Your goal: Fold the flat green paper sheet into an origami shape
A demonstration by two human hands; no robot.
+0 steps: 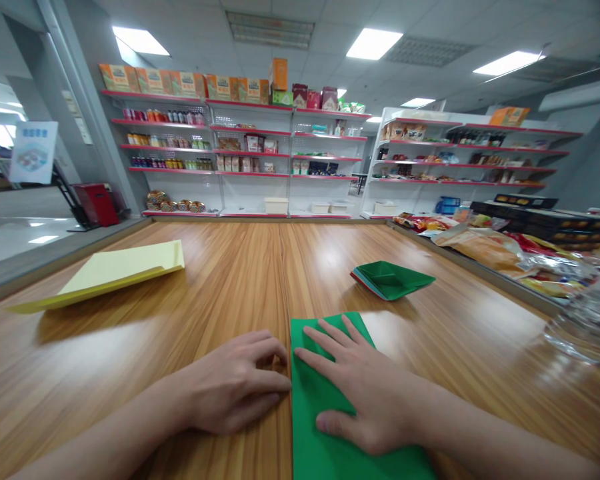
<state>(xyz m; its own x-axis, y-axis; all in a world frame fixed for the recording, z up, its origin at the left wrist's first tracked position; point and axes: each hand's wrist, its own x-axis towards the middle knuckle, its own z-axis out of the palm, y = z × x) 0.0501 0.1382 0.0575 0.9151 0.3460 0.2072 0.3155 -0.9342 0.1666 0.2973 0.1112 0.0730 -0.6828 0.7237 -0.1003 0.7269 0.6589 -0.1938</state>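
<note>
A sheet of green paper lies on the wooden table in front of me, its left edge running along the seam between the boards. My right hand presses flat on it with the fingers spread. Just left of that edge my left hand rests on the table, its fingers loosely curled and apart, the tips close to the paper's edge. Nothing shows in the left hand; whether its fingertips touch the paper I cannot tell. Beyond the right hand sits a small folded green paper piece, with blue and red layers showing beneath it.
A pale yellow paper with raised, creased edges stands at the left on the table. At the right are a clear plastic container, snack bags and black boxes. Stocked shelves line the back.
</note>
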